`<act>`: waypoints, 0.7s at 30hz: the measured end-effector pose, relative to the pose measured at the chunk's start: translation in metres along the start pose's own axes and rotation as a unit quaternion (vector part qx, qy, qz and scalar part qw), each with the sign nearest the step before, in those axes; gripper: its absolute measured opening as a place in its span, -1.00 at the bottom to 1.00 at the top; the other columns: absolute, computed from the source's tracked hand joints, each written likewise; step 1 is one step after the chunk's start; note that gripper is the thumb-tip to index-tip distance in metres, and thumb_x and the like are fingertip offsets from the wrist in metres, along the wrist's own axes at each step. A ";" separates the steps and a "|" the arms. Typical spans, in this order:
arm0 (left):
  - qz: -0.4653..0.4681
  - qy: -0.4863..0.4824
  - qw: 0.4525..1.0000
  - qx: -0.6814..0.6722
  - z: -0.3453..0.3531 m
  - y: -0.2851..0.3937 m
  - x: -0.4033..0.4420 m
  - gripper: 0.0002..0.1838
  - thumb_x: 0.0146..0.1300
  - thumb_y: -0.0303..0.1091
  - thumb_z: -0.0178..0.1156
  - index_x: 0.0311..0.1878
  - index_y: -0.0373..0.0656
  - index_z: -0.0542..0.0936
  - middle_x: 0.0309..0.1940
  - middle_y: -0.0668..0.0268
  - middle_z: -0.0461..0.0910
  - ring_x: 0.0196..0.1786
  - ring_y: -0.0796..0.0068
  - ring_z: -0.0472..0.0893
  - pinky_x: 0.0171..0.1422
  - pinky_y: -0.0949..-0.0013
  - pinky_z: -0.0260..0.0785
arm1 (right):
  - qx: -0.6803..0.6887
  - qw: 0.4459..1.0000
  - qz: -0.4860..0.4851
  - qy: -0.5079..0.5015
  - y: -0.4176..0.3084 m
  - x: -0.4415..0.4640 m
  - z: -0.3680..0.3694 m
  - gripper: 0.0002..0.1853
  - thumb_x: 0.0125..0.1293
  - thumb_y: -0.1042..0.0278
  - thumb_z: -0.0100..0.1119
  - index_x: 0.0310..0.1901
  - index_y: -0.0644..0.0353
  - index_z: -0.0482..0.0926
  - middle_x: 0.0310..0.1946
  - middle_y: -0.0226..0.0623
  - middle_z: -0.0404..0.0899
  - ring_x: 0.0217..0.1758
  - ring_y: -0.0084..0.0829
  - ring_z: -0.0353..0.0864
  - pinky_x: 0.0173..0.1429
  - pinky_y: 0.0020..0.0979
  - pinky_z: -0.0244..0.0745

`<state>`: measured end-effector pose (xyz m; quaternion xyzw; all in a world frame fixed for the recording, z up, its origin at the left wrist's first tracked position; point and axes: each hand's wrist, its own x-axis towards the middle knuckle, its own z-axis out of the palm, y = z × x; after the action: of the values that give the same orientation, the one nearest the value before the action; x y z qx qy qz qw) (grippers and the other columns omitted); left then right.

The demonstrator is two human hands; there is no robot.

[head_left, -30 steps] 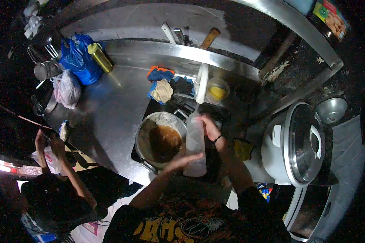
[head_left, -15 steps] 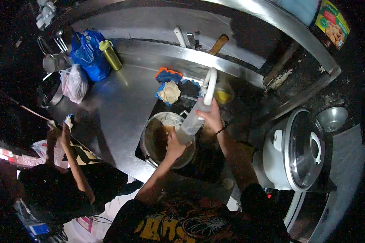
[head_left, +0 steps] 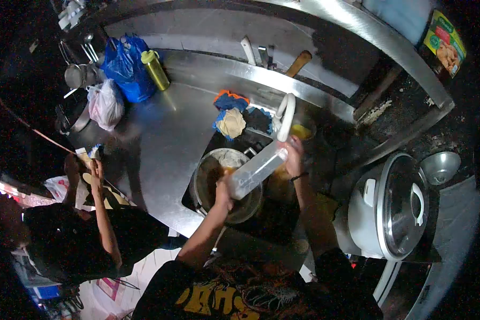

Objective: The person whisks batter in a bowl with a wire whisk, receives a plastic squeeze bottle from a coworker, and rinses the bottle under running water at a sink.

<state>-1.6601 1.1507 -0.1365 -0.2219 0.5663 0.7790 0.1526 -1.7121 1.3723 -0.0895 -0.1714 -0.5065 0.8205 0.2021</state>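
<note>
A translucent plastic container (head_left: 258,169) slants over the right part of a metal pot (head_left: 199,188) on the black stove. My left hand (head_left: 224,193) grips its lower left end above the pot. At its upper right end my right hand (head_left: 292,154) holds on, a dark band on the wrist. The container hides part of the pot, in which whitish and brown contents show. Just above my right hand is a curved white handle or tube (head_left: 286,118); whether it touches the container I cannot tell.
Crumpled cloths (head_left: 231,124) lie behind the pot. A bowl with something yellow (head_left: 302,131) is behind my right hand. A large cooker (head_left: 368,210) stands right. Bags (head_left: 136,74) and a yellow-green bottle (head_left: 155,70) are back left. A co-worker (head_left: 85,229) holds a small item at left.
The container has swung from upright beside the pot to a slant over it. My left hand has moved from its side to its lower end. The whole view has shifted slightly.
</note>
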 end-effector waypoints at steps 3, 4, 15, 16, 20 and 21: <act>-0.240 -0.169 0.951 -0.100 -0.013 -0.008 0.009 -0.28 0.21 0.34 -0.33 0.27 0.05 0.24 0.27 0.28 0.20 0.31 0.14 0.16 0.28 -0.31 -0.20 | 0.012 0.991 0.047 -0.125 -0.011 -0.004 -0.003 -0.53 -0.04 0.60 0.24 -0.03 0.19 0.37 -0.19 -0.31 0.47 -0.19 -0.44 0.49 -0.09 -0.46 0.41; -0.241 -0.171 0.950 -0.096 -0.017 -0.015 0.011 -0.28 0.21 0.34 -0.33 0.27 0.05 0.24 0.27 0.28 0.20 0.31 0.14 0.16 0.28 -0.31 -0.20 | 0.028 0.979 0.054 -0.196 -0.017 -0.009 0.001 -0.48 -0.06 0.63 0.24 0.02 0.18 0.36 -0.16 -0.33 0.46 -0.12 -0.45 0.47 -0.04 -0.46 0.39; -0.011 -0.114 0.961 -0.251 -0.014 -0.013 -0.002 -0.54 0.05 -0.03 0.12 0.01 0.02 0.40 -0.03 0.28 0.44 0.11 0.23 0.38 0.16 0.12 0.24 | -0.168 0.954 0.066 -0.240 -0.009 0.017 -0.008 -0.27 0.02 0.34 0.32 0.24 0.23 0.22 -0.08 -0.27 0.44 -0.01 -0.43 0.41 0.05 -0.45 0.32; -0.012 -0.114 0.961 -0.252 -0.019 -0.023 0.007 -0.54 0.05 -0.03 0.12 0.01 0.02 0.40 -0.03 0.28 0.44 0.11 0.23 0.38 0.16 0.12 0.24 | -0.253 0.956 0.081 -0.128 0.003 0.023 -0.011 -0.26 0.02 0.27 0.34 0.23 0.25 0.22 -0.08 -0.22 0.44 -0.02 -0.42 0.42 0.04 -0.44 0.33; 0.110 -0.088 0.976 -0.164 -0.017 -0.027 0.011 -0.57 0.09 -0.05 0.07 0.03 0.02 0.38 0.03 0.29 0.38 0.08 0.20 0.37 0.10 0.02 0.23 | -0.306 0.920 0.045 -0.240 -0.041 0.010 0.001 -0.33 -0.01 0.23 0.39 0.11 0.30 0.30 -0.13 -0.25 0.49 -0.03 -0.44 0.45 0.09 -0.39 0.32; -0.093 -0.059 0.933 -0.342 -0.015 -0.021 0.007 -0.56 0.14 -0.02 0.05 0.05 0.01 0.36 0.07 0.28 0.36 0.10 0.19 0.35 0.11 -0.03 0.21 | -0.306 0.921 0.045 -0.238 -0.042 0.009 0.000 -0.33 -0.01 0.23 0.39 0.11 0.30 0.30 -0.13 -0.25 0.49 -0.03 -0.44 0.45 0.09 -0.39 0.32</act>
<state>-1.6534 1.1433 -0.1612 -0.2660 0.2327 0.9194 0.1725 -1.7134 1.3938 -0.0528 -0.0467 -0.7579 0.6502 -0.0240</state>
